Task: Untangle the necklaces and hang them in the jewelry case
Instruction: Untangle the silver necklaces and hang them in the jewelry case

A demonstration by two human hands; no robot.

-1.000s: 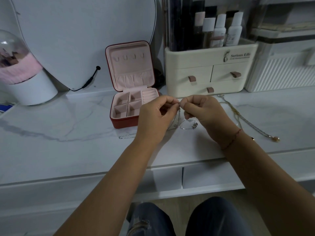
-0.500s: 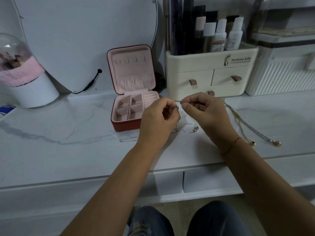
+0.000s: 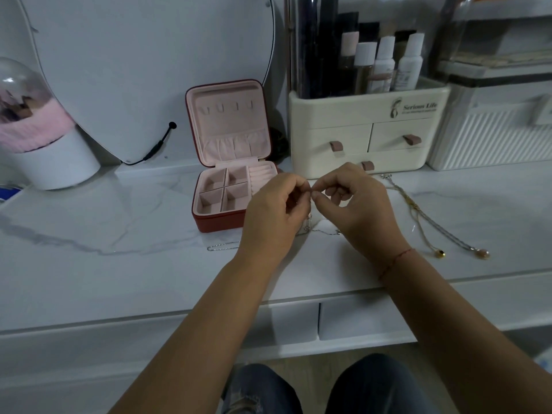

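Note:
A thin silver necklace (image 3: pixel 321 230) hangs from my fingertips down to the marble tabletop, and its far end (image 3: pixel 222 248) trails out to the left of my left wrist. My left hand (image 3: pixel 273 216) and my right hand (image 3: pixel 355 204) meet above the table, each pinching the chain between thumb and forefinger. The red jewelry case (image 3: pixel 219 222) stands open just left of my hands, with a pink lining, hooks in its lid and divided compartments. Two more necklaces, one gold (image 3: pixel 421 222) and one silver (image 3: pixel 448 234), lie side by side on the table to the right, pendants toward me.
A cream cosmetics organizer (image 3: pixel 367 127) with drawers and bottles stands behind my hands. A white ribbed box (image 3: pixel 490 135) is at the right. A round mirror (image 3: pixel 143 70) with a black cable leans at the back, and a domed brush holder (image 3: pixel 44 144) sits far left.
My hands have stayed together on the silver chain, working it with small finger movements. The view has tilted, so everything sits a little lower in frame.

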